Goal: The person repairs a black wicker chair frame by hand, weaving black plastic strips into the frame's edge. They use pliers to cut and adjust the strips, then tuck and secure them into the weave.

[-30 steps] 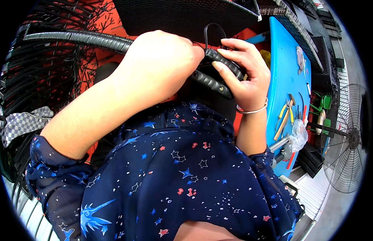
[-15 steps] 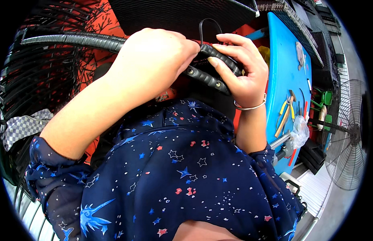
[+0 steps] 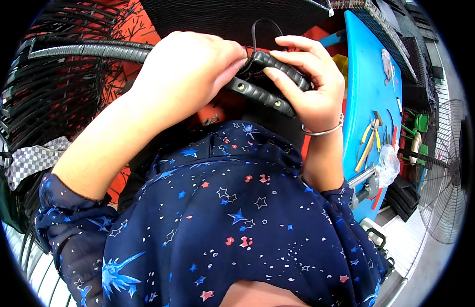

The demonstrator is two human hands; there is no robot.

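Note:
A curved black frame piece, wound closely with flat black strip, lies across in front of me, with small round metal-edged holes in its near bar. My right hand, a bangle at its wrist, is curled round the bend, thumb and fingers against the wrapping. Next to it my left hand is closed, its fingertips pinched at a black strip; most of those fingers are hidden behind the hand's back. A loop of thin black strip stands up between both hands. One wrapped arm of the frame reaches out left.
Many black strips hang at the left above a red surface littered with offcuts. A blue table at the right bears a hammer, yellow-handled pliers and a clear plastic bag. Beyond stands a fan.
My left hand has drawn slightly left and up, away from the right hand. More of the holed bar shows between them. The right hand keeps its hold.

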